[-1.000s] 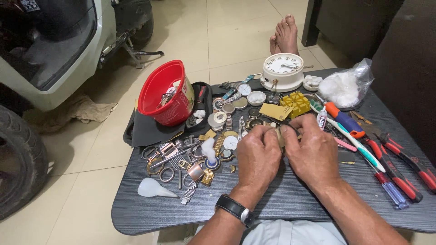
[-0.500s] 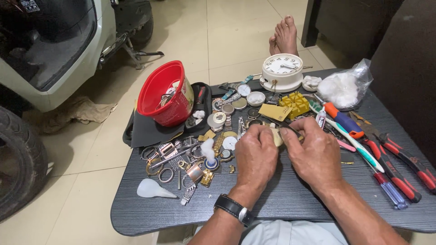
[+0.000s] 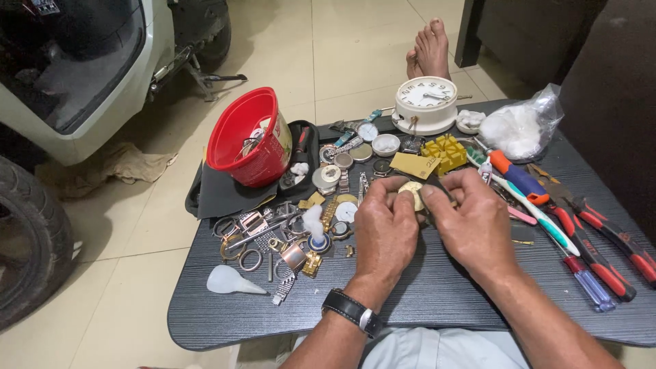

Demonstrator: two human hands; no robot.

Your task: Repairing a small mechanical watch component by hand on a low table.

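Note:
Both my hands meet over the middle of a low dark table. My left hand, with a black wristwatch on its wrist, and my right hand pinch a small round watch case with a pale face between their fingertips. The case is held just above the tabletop, mostly covered by my fingers. A folded tan card and a yellow plastic block lie just beyond my fingers. Loose watch parts, cases and metal bracelets are scattered to the left of my left hand.
A red bucket stands on a black cloth at the table's left rear. A white clock and a plastic bag of cotton sit at the back. Screwdrivers, pliers and a toothbrush lie right. A scooter and bare feet are beyond.
My hands have stayed together over the table, shifting their fingers slightly on the watch case. Nothing else on the table has moved.

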